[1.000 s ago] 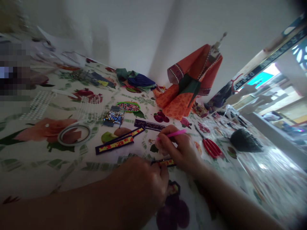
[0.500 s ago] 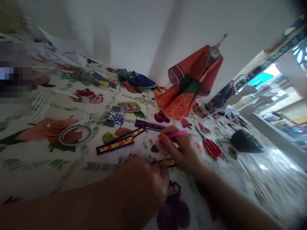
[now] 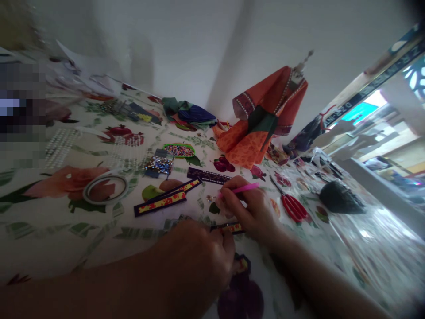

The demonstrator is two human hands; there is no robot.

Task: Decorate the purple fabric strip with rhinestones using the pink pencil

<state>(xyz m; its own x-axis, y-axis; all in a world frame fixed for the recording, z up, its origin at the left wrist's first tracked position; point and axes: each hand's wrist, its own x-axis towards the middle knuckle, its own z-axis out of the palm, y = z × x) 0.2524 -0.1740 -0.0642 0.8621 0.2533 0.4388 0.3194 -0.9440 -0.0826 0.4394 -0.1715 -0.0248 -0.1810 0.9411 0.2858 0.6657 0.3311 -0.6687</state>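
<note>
My right hand is closed around a slim pink pen-like stick, held slanted between thumb and fingers. Just left of those fingers lies a small cluster of shiny beads. In front of me, my left hand is closed with its fingertips on a yellow and red patterned fabric strip with a dark border; part of the strip is hidden under the fingers. Two similar trim strips lie crossed to the left. Beyond my right hand is a dark strip with a row of white dots.
Red-handled scissors lie to the right, near a black bundle. A tape roll, colourful bead packet, green-rimmed bead dish and pearl sheets lie left. A small orange dress on a stand stands behind.
The view has shifted very slightly. Both hands, the pink stick and the fabric strip stay almost where they were.
</note>
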